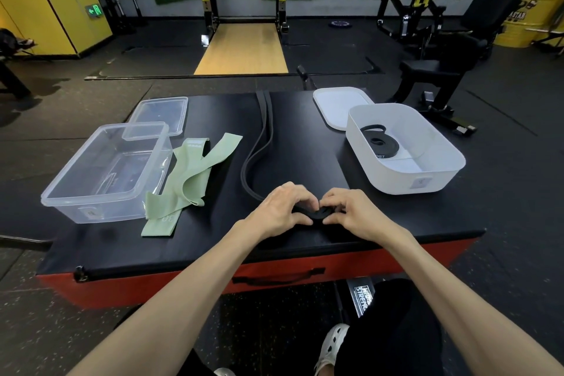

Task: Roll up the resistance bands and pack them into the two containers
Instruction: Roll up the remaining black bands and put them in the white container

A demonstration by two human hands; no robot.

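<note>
Pinching black band (pixel 317 213) in left hand (pixel 282 211) and right hand (pixel 351 212), green bands (pixel 189 180) beside clear container (pixel 76 211), white container (pixel 396 183) right

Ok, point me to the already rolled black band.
In the head view the rolled black band lies inside the white container on the right side of the black platform, white lid behind it.

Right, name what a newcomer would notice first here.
The left hand and right hand meet near the front of the black padded platform, pinching the coiled end of a black resistance band that trails across it. On the left, pale green bands lie loose beside the empty clear container; on the right, the white container holds one rolled black band.
</note>
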